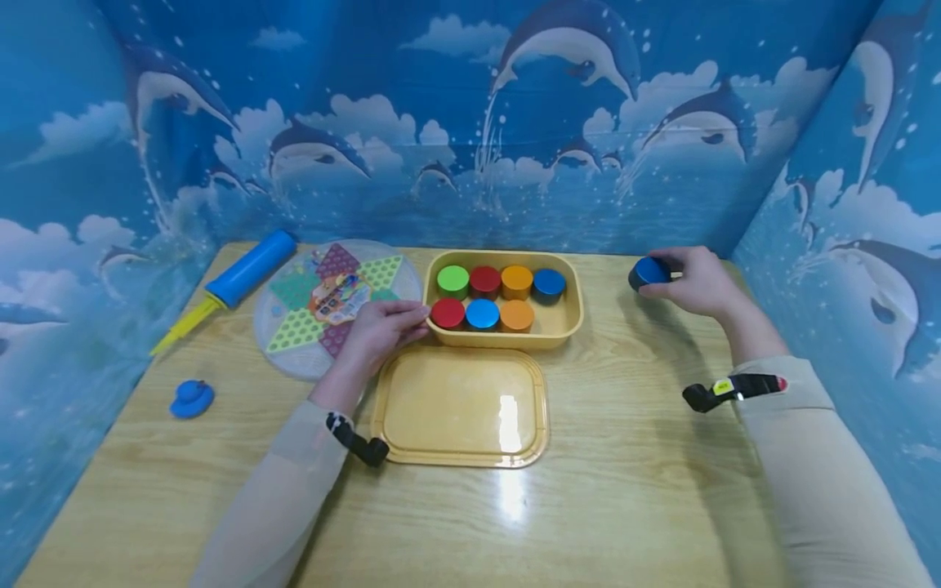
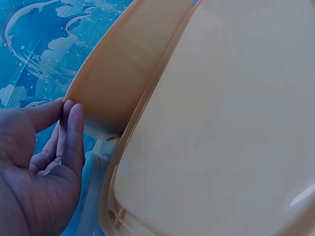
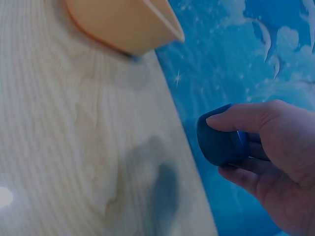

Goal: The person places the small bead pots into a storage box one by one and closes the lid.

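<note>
A yellow plastic box (image 1: 566, 322) stands towards the back of the table, with several small round tubs in it. Their tops are green, red, orange and blue; the green tub (image 1: 452, 281) is in the back left corner. My left hand (image 1: 382, 329) pinches the box's left end by the rim, thumb and fingertips meeting there in the left wrist view. Off to the right of the box, my right hand (image 1: 697, 282) holds a small blue tub (image 3: 216, 140) between thumb and fingers, raised above the table. A flat yellow lid (image 1: 463, 408) lies in front of the box.
Left of the box lies a round star-patterned game board (image 1: 294, 327), partly behind my left hand. A blue and yellow hand pump (image 1: 250, 269) lies at the back left edge, a small blue hat-shaped piece (image 1: 192, 398) nearer. Dolphin-printed cloth (image 1: 441, 106) walls the table's back and sides.
</note>
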### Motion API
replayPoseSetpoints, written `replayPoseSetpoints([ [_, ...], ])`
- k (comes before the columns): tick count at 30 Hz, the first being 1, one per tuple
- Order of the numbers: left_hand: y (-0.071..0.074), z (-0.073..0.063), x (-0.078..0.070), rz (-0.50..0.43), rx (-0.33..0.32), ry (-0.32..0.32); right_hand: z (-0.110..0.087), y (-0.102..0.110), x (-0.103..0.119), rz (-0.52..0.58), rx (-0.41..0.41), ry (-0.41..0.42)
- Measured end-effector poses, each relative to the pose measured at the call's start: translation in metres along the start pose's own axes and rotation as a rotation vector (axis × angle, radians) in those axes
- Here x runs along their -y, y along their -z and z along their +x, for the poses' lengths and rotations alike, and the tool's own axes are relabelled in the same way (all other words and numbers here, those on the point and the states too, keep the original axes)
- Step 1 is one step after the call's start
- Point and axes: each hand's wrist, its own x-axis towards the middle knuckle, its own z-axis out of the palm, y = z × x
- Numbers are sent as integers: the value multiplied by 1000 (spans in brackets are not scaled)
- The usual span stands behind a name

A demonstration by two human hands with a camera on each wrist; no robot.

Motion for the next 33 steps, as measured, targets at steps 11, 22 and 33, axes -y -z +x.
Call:
replayPoseSetpoints([
  [11, -4, 2, 0, -30, 17, -8, -4, -9, 56, 81, 47, 90],
  [22, -2, 0, -2, -28, -3, -9, 4, -27, 90, 124, 133, 244],
  [33, -1, -1, -1, -34, -4, -11, 13, -48, 102, 70, 264, 315],
])
